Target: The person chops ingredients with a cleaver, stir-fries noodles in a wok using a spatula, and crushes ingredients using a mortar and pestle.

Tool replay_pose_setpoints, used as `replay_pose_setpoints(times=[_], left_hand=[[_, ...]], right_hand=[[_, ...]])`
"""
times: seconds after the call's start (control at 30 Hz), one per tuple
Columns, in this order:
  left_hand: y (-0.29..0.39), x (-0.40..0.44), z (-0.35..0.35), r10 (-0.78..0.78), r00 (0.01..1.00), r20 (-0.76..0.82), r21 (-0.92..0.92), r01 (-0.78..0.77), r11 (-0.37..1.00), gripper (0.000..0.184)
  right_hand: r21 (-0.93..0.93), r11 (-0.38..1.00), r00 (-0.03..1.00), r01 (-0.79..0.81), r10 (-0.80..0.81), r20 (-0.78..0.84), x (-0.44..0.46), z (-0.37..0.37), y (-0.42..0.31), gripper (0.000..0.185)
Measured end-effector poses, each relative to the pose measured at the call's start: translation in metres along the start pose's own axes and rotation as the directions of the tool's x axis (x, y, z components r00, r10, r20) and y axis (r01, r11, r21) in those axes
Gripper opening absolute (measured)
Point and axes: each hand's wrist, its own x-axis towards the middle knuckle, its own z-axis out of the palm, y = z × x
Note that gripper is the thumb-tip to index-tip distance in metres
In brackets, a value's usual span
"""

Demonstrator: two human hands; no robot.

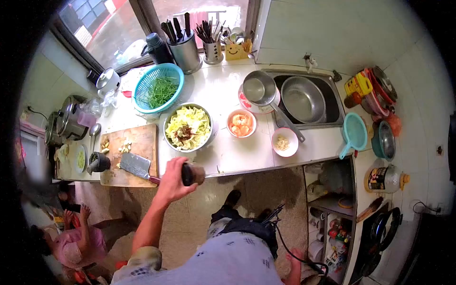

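One dark-capped jar (194,175) is at the front edge of the counter (228,159), near one metal bowl of chopped leaves (189,127). Your left hand (174,180) grasps it, fingers closed around its side. Your right hand (295,260) is low, beside a black cable (300,258); you cannot tell its finger closure. Count one cleaver (135,165) on one cutting board (151,137), two small food bowls (241,134) and one blue basket (138,97) of greens.

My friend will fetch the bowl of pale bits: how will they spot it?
Start at the sink. Below its left corner, by the front edge of the counter, sits a small pink-rimmed bowl. It holds pale bits; the bowl to its left holds orange pieces.
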Motion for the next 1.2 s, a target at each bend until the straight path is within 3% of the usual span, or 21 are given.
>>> replay_pose_setpoints(times=[0.07, 0.13, 0.17, 0.23, 0.3, 0.37, 0.4, 0.47, 0.53, 0.6, 0.67, 0.7, 0.73, 0.77, 0.83, 0.9, 0.97, 1.0, 1.03, 1.1, 1.2], left_hand=[[0.009, 0.008, 0.016, -0.01, 0.996, 0.091, 0.02, 0.008, 1.0, 0.086], [0.016, 0.012, 0.025, -0.006, 0.994, 0.11, -0.072, 0.014, 0.997, 0.088], [0.018, 0.013, 0.031, 0.004, 0.994, 0.108, -0.128, 0.01, 0.992, 0.089], [0.023, 0.01, 0.042, 0.028, 0.995, 0.097, -0.135, -0.015, 0.991, 0.087], [0.031, 0.001, 0.042, 0.094, 0.988, 0.119, -0.192, -0.07, 0.979, 0.086], [0.04, -0.01, 0.044, 0.133, 0.982, 0.134, -0.236, -0.099, 0.967, 0.086], [0.045, -0.017, 0.044, 0.172, 0.977, 0.124, -0.24, -0.139, 0.961, 0.086], [0.057, -0.032, 0.039, 0.24, 0.963, 0.12, -0.252, -0.204, 0.946, 0.084], [0.079, -0.051, 0.025, 0.296, 0.942, 0.161, -0.285, -0.243, 0.927, 0.081], [0.099, -0.072, 0.012, 0.298, 0.941, 0.162, -0.267, -0.249, 0.931, 0.08], [0.114, -0.102, -0.007, 0.332, 0.928, 0.172, -0.27, -0.28, 0.921, 0.08], [0.119, -0.119, -0.013, 0.341, 0.927, 0.155, -0.284, -0.289, 0.914, 0.081], [0.118, -0.139, -0.017, 0.31, 0.944, 0.117, -0.198, -0.283, 0.938, 0.08], [0.116, -0.157, -0.026, 0.287, 0.953, 0.094, -0.18, -0.267, 0.947, 0.08], [0.112, -0.2, -0.044, 0.134, 0.99, 0.035, -0.14, -0.128, 0.982, 0.077], [0.103, -0.239, -0.048, 0.066, 0.998, -0.023, -0.114, -0.068, 0.991, 0.075], [0.097, -0.272, -0.053, -0.093, 0.99, -0.104, -0.097, 0.083, 0.992, 0.075], [0.092, -0.289, -0.054, -0.151, 0.975, -0.162, -0.063, 0.142, 0.988, 0.076], [0.088, -0.301, -0.055, -0.158, 0.972, -0.177, -0.069, 0.148, 0.987, 0.076], [0.078, -0.322, -0.059, -0.371, 0.892, -0.257, -0.2, 0.326, 0.924, 0.077], [0.058, -0.341, -0.066, -0.539, 0.794, -0.28, -0.251, 0.482, 0.84, 0.08]], right_hand=[[0.064, 0.997, 0.999, -0.033, 0.031, 0.034, -0.001, -0.017, 0.035, 0.027], [0.307, 0.931, 0.972, -0.197, 0.144, 0.188, -0.015, -0.023, 0.057, 0.017], [0.301, 0.932, 0.97, -0.203, 0.151, 0.189, -0.021, -0.025, 0.06, 0.017], [0.11, 0.969, 0.974, -0.22, 0.224, -0.027, -0.038, -0.015, 0.043, 0.019], [-0.168, 0.97, 0.963, 0.177, -0.206, -0.175, -0.036, -0.004, 0.018, 0.026], [-0.352, 0.753, 0.761, 0.557, -0.632, -0.148, -0.032, 0.015, -0.042, 0.032], [-0.615, 0.704, 0.806, 0.355, -0.563, -0.18, -0.017, 0.023, -0.089, 0.036], [-0.442, 0.654, 0.73, 0.614, -0.684, 0.003, -0.15, 0.151, -0.236, 0.035], [-0.27, 0.521, 0.586, 0.81, -0.738, 0.333, -0.203, 0.214, -0.285, 0.042], [-0.125, 0.16, 0.193, 0.979, -0.544, 0.816, -0.261, 0.276, -0.317, 0.067], [0.113, -0.073, -0.128, 0.991, -0.259, 0.957, -0.289, 0.324, -0.309, 0.101], [0.204, 0.011, -0.201, 0.979, -0.136, 0.97, -0.285, 0.34, -0.29, 0.123], [0.192, 0.102, -0.191, 0.976, -0.021, 0.981, -0.293, 0.352, -0.273, 0.131], [0.253, 0.132, -0.249, 0.958, -0.046, 0.967, -0.299, 0.359, -0.257, 0.133], [0.239, 0.199, -0.239, 0.951, -0.02, 0.971, -0.32, 0.368, -0.228, 0.13], [0.354, 0.295, -0.342, 0.887, -0.095, 0.935, -0.338, 0.378, -0.192, 0.118], [0.439, 0.227, -0.421, 0.87, -0.124, 0.899, -0.359, 0.382, -0.165, 0.117], [0.539, 0.068, -0.52, 0.84, -0.185, 0.834, -0.369, 0.386, -0.151, 0.111], [0.544, 0.063, -0.528, 0.836, -0.171, 0.832, -0.376, 0.39, -0.139, 0.111], [0.585, -0.172, -0.61, 0.792, -0.227, 0.759, -0.392, 0.4, -0.115, 0.102], [0.549, -0.265, -0.605, 0.792, -0.227, 0.763, -0.415, 0.415, -0.084, 0.091]])
